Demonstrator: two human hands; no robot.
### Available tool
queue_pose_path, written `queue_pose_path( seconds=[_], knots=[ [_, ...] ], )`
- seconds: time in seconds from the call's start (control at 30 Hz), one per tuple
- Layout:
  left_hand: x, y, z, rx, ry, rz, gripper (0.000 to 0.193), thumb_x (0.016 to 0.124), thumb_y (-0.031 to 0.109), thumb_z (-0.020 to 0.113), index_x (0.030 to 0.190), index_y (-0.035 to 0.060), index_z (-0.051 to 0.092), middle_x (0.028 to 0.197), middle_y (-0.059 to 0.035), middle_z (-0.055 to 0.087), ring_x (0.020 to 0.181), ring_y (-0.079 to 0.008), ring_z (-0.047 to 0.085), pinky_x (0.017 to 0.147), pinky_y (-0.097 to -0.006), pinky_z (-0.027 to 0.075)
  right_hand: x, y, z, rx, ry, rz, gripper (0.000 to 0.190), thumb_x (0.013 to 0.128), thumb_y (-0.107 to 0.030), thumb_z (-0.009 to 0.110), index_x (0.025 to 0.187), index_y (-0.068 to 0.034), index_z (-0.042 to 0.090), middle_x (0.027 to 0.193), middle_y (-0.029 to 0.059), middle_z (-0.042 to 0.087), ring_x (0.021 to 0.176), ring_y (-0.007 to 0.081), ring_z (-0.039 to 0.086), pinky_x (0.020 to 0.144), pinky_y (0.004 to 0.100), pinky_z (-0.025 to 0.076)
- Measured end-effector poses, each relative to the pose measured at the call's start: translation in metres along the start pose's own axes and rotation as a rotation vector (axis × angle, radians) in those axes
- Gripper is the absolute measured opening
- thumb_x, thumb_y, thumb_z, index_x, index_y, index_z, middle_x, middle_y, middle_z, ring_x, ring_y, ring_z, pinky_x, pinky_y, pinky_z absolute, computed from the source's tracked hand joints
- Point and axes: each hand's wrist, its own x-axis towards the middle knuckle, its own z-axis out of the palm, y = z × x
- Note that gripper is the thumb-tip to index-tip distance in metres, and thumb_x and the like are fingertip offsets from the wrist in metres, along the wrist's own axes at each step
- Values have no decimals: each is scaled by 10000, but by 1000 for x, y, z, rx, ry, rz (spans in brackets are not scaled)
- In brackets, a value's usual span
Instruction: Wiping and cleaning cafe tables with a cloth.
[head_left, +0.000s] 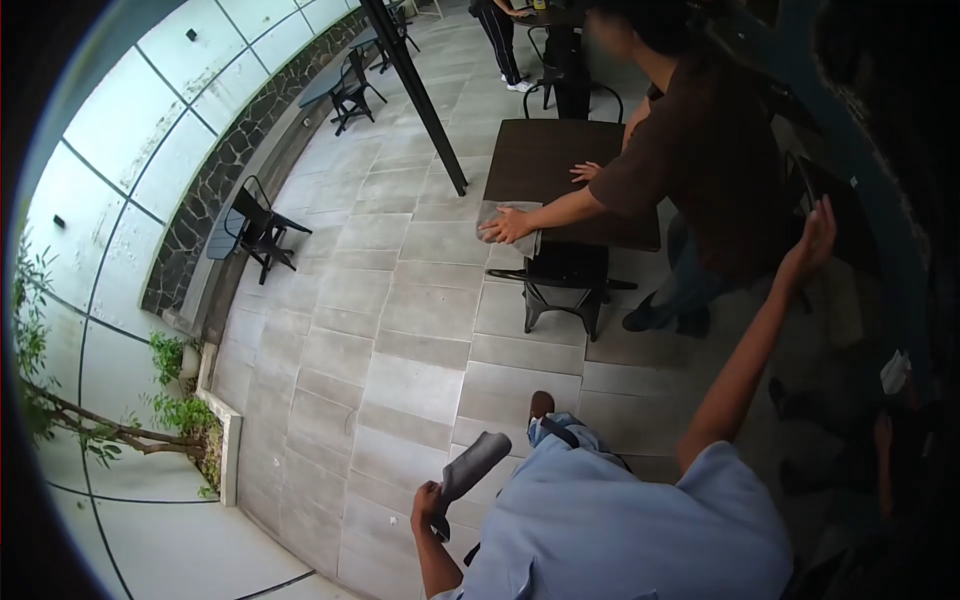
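My left hand is closed around a dark grey cloth, which sticks out to the upper right over the tiled floor. Raised at the right, my right hand has its palm up and its fingers extended, with nothing seen in it. It is beside the dark back of a person in a brown T-shirt. That person leans over a dark wooden table and presses a grey cloth on its near left corner with one hand; their other hand rests on the tabletop.
A black metal chair stands at the table's near side. A slanted black post rises beyond it. Another person stands by a far table. Along the left wall are black chairs, a stone ledge and a planter.
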Motion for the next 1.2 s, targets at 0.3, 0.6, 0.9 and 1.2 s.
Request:
queue_pose_path(
  seconds=[0.3, 0.6, 0.9, 1.2],
  knots=[
    [98, -86, -20, 26, -118, -96, 348, 935, 303, 592, 973, -37, 661, 837, -118, 681, 741, -176, 613, 672, -343, 498, -21, 52, 193, -875, -234, -424, 515, 1011, -500, 357, 1370, -167, 516, 1475, 93, 428, 1379, 305, 375, 1124, 543, 275],
    [297, -36, -108, 66, -392, 259, 372, 912, 330, 622, 965, -34, 675, 852, -150, 695, 768, -206, 636, 703, -361, 505, -30, 54, 188, -691, -207, -229, 566, 1010, -532, 317, 1458, -198, 405, 1540, 100, 320, 1434, 326, 265, 1135, 581, 206],
    [490, 71, -256, 259, -504, 322, 386, 889, 355, 655, 959, -24, 688, 854, -167, 704, 784, -228, 651, 722, -374, 509, -259, 43, 193, -442, -394, 396, 705, 950, -479, 546, 1478, -61, 334, 1527, 212, 296, 1422, 341, 281, 1150, 439, 250],
    [575, 225, -297, 493, -487, 208, 333, 894, 328, 654, 962, 3, 683, 865, -120, 704, 782, -198, 654, 700, -336, 521, -596, -39, 182, -988, -881, 901, 531, 900, -518, 574, 1335, -215, 543, 1535, 159, 300, 1388, 379, 311, 1094, 534, 308]
  ],
)
